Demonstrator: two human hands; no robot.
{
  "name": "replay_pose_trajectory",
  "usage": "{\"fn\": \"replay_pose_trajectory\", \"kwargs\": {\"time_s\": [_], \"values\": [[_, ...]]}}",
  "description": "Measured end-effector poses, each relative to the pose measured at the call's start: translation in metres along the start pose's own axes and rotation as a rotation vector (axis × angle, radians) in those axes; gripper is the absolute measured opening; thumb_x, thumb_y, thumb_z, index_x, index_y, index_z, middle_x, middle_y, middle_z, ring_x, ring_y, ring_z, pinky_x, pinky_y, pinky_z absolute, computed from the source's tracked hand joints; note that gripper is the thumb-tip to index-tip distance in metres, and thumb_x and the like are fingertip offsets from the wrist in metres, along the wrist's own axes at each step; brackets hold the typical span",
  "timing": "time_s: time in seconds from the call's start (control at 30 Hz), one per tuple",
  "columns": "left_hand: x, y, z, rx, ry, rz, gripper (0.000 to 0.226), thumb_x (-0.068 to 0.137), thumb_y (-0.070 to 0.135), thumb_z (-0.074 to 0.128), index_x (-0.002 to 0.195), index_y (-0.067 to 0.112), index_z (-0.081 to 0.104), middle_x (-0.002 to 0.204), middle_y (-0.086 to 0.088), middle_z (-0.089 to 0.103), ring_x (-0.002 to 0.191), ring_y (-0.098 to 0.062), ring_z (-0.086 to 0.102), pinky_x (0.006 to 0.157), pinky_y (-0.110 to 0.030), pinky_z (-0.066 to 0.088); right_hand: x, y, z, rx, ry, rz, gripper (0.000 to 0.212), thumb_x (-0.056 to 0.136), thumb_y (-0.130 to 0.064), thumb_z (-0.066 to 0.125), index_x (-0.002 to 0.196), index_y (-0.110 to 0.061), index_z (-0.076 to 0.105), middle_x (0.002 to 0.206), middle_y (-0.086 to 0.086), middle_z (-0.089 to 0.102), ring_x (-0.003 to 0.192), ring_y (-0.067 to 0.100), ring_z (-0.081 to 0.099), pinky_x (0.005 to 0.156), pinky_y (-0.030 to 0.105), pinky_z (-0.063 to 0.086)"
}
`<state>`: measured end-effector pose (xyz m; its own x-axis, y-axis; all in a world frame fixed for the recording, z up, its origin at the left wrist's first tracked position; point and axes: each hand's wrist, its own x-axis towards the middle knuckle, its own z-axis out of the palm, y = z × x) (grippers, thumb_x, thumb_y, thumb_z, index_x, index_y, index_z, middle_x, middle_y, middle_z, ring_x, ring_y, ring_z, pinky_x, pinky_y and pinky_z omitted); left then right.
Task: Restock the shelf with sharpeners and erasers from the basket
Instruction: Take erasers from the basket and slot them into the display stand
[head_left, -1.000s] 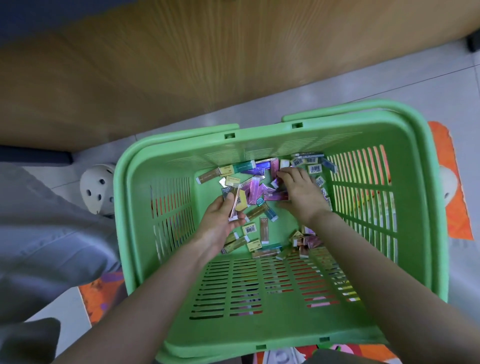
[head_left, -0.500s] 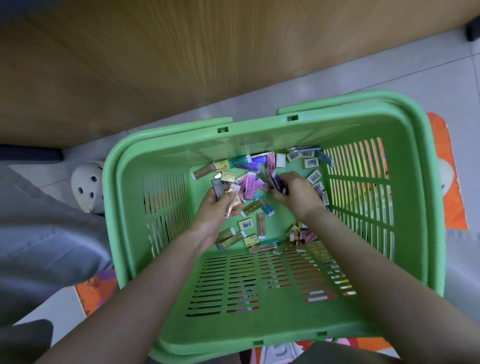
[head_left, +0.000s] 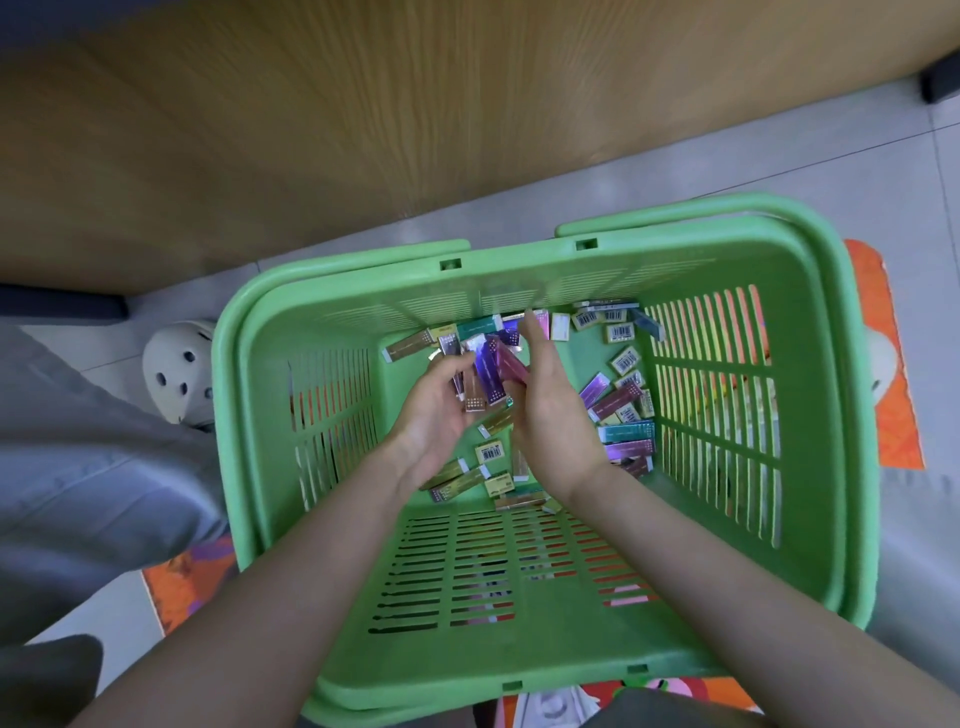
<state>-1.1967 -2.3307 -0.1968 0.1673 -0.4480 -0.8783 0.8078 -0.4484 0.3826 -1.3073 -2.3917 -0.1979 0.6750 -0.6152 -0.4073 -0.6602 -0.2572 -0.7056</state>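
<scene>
**Lower frame.** Two bare forearms reach in over the near rim of the green slotted plastic basket (head_left: 519, 691).

**Centre frame.** The left hand (head_left: 434, 415) curls its fingers round a bundle of slim foil-wrapped packs (head_left: 488, 376), purple and maroon, held above the basket floor. The right hand (head_left: 553, 415) stands edge-up with its fingers nearly straight, pressing the bundle's right side.

I judge these packs to be light, stiff along their length and slick in their foil, so they are likely to slide past one another. I would take hold across their middles, both hands squeezing inward, rather than at the ends.

**Around the hands.** Loose foil packs (head_left: 626, 434) lie right of centre and below the wrists. Small barcode-labelled boxes (head_left: 621, 332) lie by the far wall, at the basket's upper right. I cannot read which items are erasers and which are sharpeners. The right thumb and the bundle's underside are hidden, and how many packs the bundle holds is unclear.

**Left edge.** A white perforated clog (head_left: 179, 364) sits just outside the basket.

**Top of frame.** A blurred wood-grain panel (head_left: 363, 130) fills this area, and no shelf surface shows.
</scene>
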Motion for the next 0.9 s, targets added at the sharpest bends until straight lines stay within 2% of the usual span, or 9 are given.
{"fn": "replay_pose_trajectory", "kwargs": {"time_s": [0.07, 0.13, 0.2, 0.3, 0.37, 0.5, 0.67, 0.8, 0.9], "values": [[0.001, 0.001, 0.0, -0.003, -0.062, 0.009, 0.033, 0.082, 0.028, 0.059, 0.109, 0.011, 0.062, 0.111, -0.011, 0.067, 0.095, -0.019, 0.061, 0.094, -0.035, 0.05, 0.002, 0.002, 0.001, 0.112, -0.004, 0.092, 0.062, 0.091, 0.007, 0.047, 0.146, -0.014, 0.028, 0.131, 0.011, 0.057, 0.109, 0.027, 0.059, 0.087, 0.033, 0.048], [0.001, 0.002, 0.002, -0.007, -0.084, 0.018, 0.017, 0.08, 0.027, 0.062, 0.09, 0.017, 0.07, 0.092, -0.003, 0.071, 0.083, -0.014, 0.064, 0.082, -0.029, 0.053, 0.004, 0.001, 0.001, 0.078, 0.008, 0.06, 0.043, 0.094, -0.003, 0.049, 0.135, -0.015, 0.045, 0.112, 0.012, 0.066, 0.099, 0.029, 0.063, 0.082, 0.038, 0.051], [0.004, 0.003, 0.001, -0.012, -0.028, 0.036, 0.017, 0.086, 0.025, 0.062, 0.096, 0.011, 0.065, 0.087, -0.002, 0.07, 0.08, -0.014, 0.064, 0.074, -0.027, 0.054, 0.003, -0.001, 0.001, -0.037, 0.022, -0.062, 0.035, 0.096, -0.01, 0.05, 0.13, -0.013, 0.054, 0.107, 0.013, 0.065, 0.098, 0.029, 0.059, 0.083, 0.037, 0.049], [0.005, 0.007, -0.001, 0.059, 0.091, 0.041, 0.022, 0.093, 0.021, 0.058, 0.109, 0.006, 0.059, 0.077, -0.002, 0.068, 0.07, -0.015, 0.062, 0.059, -0.025, 0.052, 0.003, 0.001, 0.001, -0.019, -0.032, -0.234, 0.033, 0.098, -0.025, 0.043, 0.12, -0.01, 0.063, 0.122, 0.006, 0.061, 0.113, 0.023, 0.047, 0.1, 0.033, 0.037], [0.003, 0.011, 0.0, 0.104, 0.134, 0.047, 0.019, 0.095, 0.018, 0.055, 0.109, 0.006, 0.059, 0.079, -0.003, 0.068, 0.064, -0.013, 0.063, 0.056, -0.023, 0.054, 0.009, 0.008, -0.003, 0.089, -0.044, -0.149, 0.031, 0.099, -0.025, 0.043, 0.112, -0.009, 0.067, 0.12, 0.004, 0.059, 0.114, 0.017, 0.046, 0.102, 0.03, 0.036], [0.002, 0.014, 0.0, 0.159, 0.156, 0.073, 0.01, 0.094, 0.018, 0.056, 0.102, 0.013, 0.059, 0.088, -0.002, 0.069, 0.06, -0.008, 0.065, 0.059, -0.021, 0.057, 0.024, 0.047, -0.006, -0.022, -0.05, 0.122, 0.033, 0.095, -0.021, 0.054, 0.125, -0.007, 0.054, 0.123, 0.006, 0.052, 0.117, 0.018, 0.047, 0.106, 0.032, 0.037], [-0.002, 0.013, -0.001, 0.189, 0.188, 0.089, 0.026, 0.095, 0.019, 0.055, 0.118, 0.008, 0.056, 0.095, -0.005, 0.069, 0.07, -0.012, 0.065, 0.055, -0.017, 0.054, 0.023, 0.074, 0.013, -0.281, -0.248, 0.136, 0.068, 0.082, -0.041, 0.067, 0.137, -0.008, 0.041, 0.13, 0.008, 0.045, 0.123, 0.022, 0.04, 0.11, 0.033, 0.03], [-0.007, 0.014, -0.004, 0.175, 0.229, 0.076, 0.032, 0.095, 0.02, 0.055, 0.125, 0.007, 0.055, 0.108, -0.012, 0.067, 0.079, -0.017, 0.064, 0.046, -0.009, 0.046, 0.025, 0.06, 0.038, -0.349, -0.139, 0.232, 0.081, 0.077, -0.063, 0.059, 0.132, -0.007, 0.039, 0.125, 0.009, 0.044, 0.118, 0.023, 0.039, 0.103, 0.036, 0.034], [-0.01, 0.017, -0.003, 0.18, 0.236, 0.094, 0.025, 0.095, 0.019, 0.054, 0.118, 0.009, 0.057, 0.104, -0.01, 0.067, 0.078, -0.017, 0.063, 0.048, -0.011, 0.048, 0.03, 0.045, 0.059, -0.321, -0.013, 0.38, 0.071, 0.082, -0.058, 0.059, 0.125, -0.005, 0.039, 0.123, 0.011, 0.043, 0.114, 0.025, 0.041, 0.097, 0.037, 0.037]]}}
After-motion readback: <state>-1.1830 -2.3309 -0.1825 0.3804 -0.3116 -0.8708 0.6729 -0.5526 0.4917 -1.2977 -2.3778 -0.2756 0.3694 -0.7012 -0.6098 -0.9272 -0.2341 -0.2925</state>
